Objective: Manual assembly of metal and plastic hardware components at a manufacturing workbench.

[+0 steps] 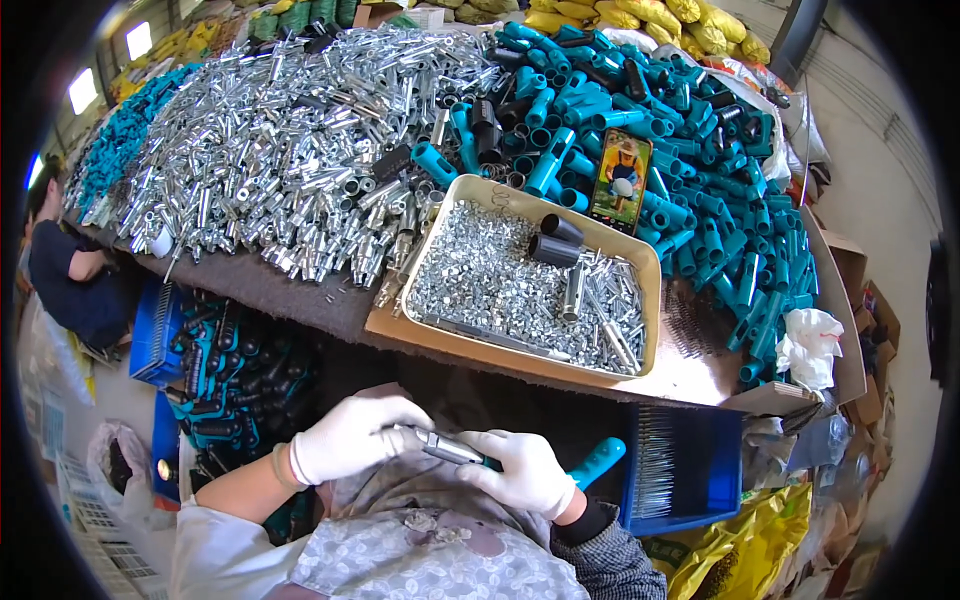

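Both my hands wear white gloves and are held in front of my apron, below the table edge. Between them lies a tool with a silver metal head and a teal handle. My right hand is closed round it where metal meets handle, and the handle's rounded end sticks out to the right. The fingers of my left hand are closed at the metal head's left end. Whether a small part is pinched there is hidden. Nearest above them is a cream tray of small metal parts, with black sleeves lying inside.
A heap of silver metal parts covers the table's left and middle; teal tubes pile up right. A phone leans on them. Below, a blue bin holds thin rods; teal-and-black tools sit lower left. A person sits far left.
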The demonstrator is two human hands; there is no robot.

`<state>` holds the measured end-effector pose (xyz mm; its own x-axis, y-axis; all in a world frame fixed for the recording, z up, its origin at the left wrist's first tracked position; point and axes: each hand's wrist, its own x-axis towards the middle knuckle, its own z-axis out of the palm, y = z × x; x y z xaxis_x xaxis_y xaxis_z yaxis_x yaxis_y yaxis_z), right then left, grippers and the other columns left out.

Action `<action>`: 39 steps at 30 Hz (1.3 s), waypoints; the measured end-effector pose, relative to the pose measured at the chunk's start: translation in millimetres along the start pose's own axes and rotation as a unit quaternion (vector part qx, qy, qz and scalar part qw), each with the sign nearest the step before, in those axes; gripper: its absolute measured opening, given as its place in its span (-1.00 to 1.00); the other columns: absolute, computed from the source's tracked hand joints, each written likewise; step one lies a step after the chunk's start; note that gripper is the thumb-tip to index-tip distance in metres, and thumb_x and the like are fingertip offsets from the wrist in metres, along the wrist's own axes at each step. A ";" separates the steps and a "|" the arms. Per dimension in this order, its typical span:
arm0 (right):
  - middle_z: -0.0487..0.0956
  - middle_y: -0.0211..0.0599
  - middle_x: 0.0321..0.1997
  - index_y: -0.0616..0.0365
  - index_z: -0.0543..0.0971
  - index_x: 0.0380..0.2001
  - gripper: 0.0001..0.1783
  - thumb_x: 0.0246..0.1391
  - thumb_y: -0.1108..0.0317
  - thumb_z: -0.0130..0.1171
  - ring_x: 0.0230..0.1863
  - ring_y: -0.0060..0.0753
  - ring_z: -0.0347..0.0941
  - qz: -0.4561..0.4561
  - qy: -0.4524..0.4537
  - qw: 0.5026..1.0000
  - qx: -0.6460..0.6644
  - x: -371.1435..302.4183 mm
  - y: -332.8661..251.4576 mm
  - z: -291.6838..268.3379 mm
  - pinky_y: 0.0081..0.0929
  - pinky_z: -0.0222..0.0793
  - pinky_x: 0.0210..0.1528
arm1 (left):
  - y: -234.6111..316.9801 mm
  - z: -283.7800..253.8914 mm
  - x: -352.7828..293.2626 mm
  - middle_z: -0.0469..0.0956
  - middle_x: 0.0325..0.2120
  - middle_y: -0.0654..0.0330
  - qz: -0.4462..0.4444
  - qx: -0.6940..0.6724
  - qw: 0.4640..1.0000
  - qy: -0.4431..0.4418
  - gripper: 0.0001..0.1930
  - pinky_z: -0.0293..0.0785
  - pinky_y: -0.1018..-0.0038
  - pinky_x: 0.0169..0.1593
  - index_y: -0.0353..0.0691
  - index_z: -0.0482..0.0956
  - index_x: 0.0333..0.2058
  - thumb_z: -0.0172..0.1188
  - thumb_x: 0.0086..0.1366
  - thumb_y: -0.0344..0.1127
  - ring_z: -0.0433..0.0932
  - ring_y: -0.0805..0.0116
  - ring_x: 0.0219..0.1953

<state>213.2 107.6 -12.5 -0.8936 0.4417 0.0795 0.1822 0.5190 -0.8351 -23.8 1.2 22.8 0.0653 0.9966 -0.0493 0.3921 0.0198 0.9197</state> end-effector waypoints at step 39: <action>0.62 -0.08 -0.34 0.19 0.60 -0.07 -0.53 0.08 0.07 0.31 -0.36 -0.02 0.58 -0.081 -0.012 0.996 -0.045 -1.0 -13.2 -5.1 -0.25 0.49 -0.30 | 9.6 23.4 -22.5 0.62 -0.51 0.18 0.192 0.148 0.964 0.107 -0.65 0.55 0.43 -0.41 -0.19 0.58 -0.14 0.44 0.14 -0.23 0.62 0.18 -0.53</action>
<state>213.8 104.1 1.2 -0.9235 0.3303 0.1952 0.0703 0.6458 -0.7602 0.0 -22.9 23.6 0.0803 0.9201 0.3834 0.6241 -0.3463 0.7004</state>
